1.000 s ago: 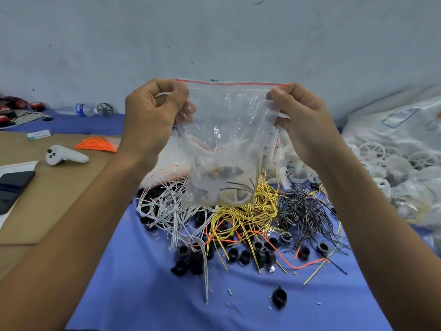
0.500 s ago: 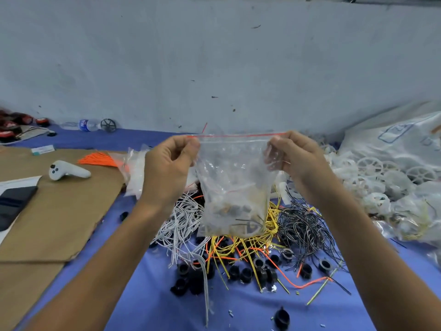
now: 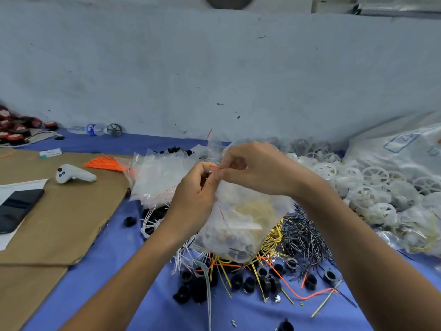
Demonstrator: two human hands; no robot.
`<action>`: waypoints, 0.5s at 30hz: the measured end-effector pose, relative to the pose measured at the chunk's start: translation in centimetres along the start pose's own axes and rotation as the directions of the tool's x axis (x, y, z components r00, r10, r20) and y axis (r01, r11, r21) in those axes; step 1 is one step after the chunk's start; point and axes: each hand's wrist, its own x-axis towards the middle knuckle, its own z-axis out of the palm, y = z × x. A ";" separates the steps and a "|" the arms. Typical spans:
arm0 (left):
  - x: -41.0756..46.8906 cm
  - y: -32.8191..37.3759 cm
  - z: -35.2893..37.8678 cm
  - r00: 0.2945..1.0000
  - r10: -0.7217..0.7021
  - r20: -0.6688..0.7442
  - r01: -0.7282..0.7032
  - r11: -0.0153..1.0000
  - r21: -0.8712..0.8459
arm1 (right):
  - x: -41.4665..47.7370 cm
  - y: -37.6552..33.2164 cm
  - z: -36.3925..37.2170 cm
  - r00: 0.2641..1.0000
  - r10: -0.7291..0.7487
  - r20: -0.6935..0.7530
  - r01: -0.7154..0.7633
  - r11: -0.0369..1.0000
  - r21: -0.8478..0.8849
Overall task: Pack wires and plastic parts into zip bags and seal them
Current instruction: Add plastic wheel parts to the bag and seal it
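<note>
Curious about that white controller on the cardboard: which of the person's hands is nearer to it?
Left. The left hand pinches the zip bag right of the white controller; the right hand pinches it too, farther right.

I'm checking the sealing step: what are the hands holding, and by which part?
Both the left hand and right hand pinch the filled zip bag at its top edge, along the red zip strip.

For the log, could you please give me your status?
Left hand, right hand pinching zip bag top. Bag loaded, over wire pile. No obstruction seen.
</note>
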 end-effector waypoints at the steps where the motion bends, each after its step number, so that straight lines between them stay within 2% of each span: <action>1: -0.1 0.0 -0.1 1.000 -0.009 -0.010 0.009 1.000 -0.009 | 0.1 0.0 -0.1 1.000 -0.001 0.001 0.001 1.000 -0.002; 5: -0.3 0.0 -0.5 1.000 -0.022 -0.002 0.022 0.999 -0.046 | -0.2 -0.1 0.3 0.999 -0.047 0.017 0.049 0.994 -0.097; 9: -0.2 -0.1 -0.7 1.000 -0.020 0.017 0.021 0.999 -0.045 | -0.5 0.0 0.7 0.994 -0.107 -0.024 0.106 0.993 -0.059; 15: 0.2 -0.5 -1.4 0.999 -0.030 -0.021 0.030 0.999 0.015 | -0.7 0.9 1.1 0.996 -0.078 -0.032 0.075 0.995 -0.072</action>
